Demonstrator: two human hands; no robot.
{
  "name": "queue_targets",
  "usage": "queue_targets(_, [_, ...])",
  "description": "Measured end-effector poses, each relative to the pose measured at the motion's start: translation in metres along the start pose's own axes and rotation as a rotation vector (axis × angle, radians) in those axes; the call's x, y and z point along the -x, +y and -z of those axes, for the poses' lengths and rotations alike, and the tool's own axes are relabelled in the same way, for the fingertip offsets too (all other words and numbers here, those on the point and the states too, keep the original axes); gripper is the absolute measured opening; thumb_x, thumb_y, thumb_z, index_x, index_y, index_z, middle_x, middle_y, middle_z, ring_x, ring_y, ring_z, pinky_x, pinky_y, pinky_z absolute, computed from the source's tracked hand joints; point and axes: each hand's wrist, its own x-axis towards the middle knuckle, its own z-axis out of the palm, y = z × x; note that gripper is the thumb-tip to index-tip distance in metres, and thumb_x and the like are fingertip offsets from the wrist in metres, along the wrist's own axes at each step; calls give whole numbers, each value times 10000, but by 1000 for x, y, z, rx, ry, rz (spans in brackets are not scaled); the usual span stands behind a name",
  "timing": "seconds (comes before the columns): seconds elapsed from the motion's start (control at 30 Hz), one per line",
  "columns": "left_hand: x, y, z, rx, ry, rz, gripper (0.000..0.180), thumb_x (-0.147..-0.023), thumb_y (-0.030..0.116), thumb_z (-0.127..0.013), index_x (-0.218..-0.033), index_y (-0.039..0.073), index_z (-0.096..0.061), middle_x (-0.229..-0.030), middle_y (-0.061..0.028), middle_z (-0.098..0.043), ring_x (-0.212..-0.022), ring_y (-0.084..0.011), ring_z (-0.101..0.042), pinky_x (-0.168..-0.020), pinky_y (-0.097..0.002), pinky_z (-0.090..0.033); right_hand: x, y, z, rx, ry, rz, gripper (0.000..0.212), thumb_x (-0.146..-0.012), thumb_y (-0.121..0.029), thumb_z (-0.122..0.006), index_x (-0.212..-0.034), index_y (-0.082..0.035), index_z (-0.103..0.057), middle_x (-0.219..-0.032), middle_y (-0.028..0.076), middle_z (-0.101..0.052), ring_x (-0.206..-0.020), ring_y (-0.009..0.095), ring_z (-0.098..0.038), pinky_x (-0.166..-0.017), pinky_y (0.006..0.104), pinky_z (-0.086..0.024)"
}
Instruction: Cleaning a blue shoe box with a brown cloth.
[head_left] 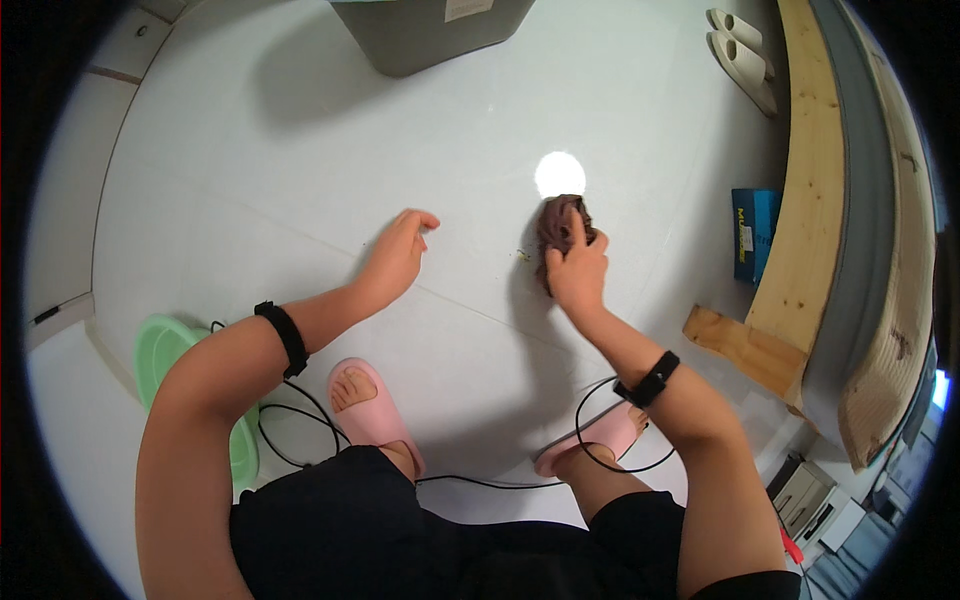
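A crumpled brown cloth (pixel 556 232) lies on the white tiled floor (pixel 470 180), right of centre. My right hand (pixel 582 265) is on it from above, fingers bent over the bunched fabric and pressing it to the floor. Just left of the cloth are a few small yellowish crumbs (pixel 522 256). My left hand (pixel 400 248) hovers over the floor to the left, fingers loosely bent and apart, with nothing in it.
A grey bin (pixel 430 40) stands ahead. A green basin (pixel 160 350) sits at left, partly behind my arm. A wooden bed frame (pixel 800 200), blue box (pixel 752 235) and pale slippers (pixel 742 62) line the right. Black cable (pixel 490 484) runs around my pink slippers (pixel 372 405).
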Motion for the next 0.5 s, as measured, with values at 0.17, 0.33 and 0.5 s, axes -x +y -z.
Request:
queue_targets(0.17, [-25, 6, 40, -80, 452, -155, 322, -863, -59, -341, -1086, 60, -542, -842, -64, -527, -760, -144, -511, -721, -277, -439, 15, -64, -28, -26, 0, 87, 679, -866, -315, -600, -1444, -125, -298, -1345, 345, -265, -1082, 534, -412, -916, 561, -431])
queue_targets(0.33, [-33, -12, 89, -134, 711, -57, 288, -845, -65, -358, -1026, 35, -559, -1024, -87, -591, -801, -196, -580, -769, -323, -471, 15, -149, -52, -48, -90, 257, 656, -831, -324, -658, -1401, -188, -364, -1337, 288, -341, -1083, 519, -443, -909, 532, -444])
queue_targets(0.5, [-38, -24, 97, -123, 772, -27, 287, -843, -63, -365, -1023, 35, -565, -1029, -88, -599, -795, -192, -594, -768, -314, -473, 36, -186, -84, 205, -176, 626, 523, -813, -296, -653, -1301, -241, -473, -1338, 191, -371, -1102, 435, -441, -883, 517, -446])
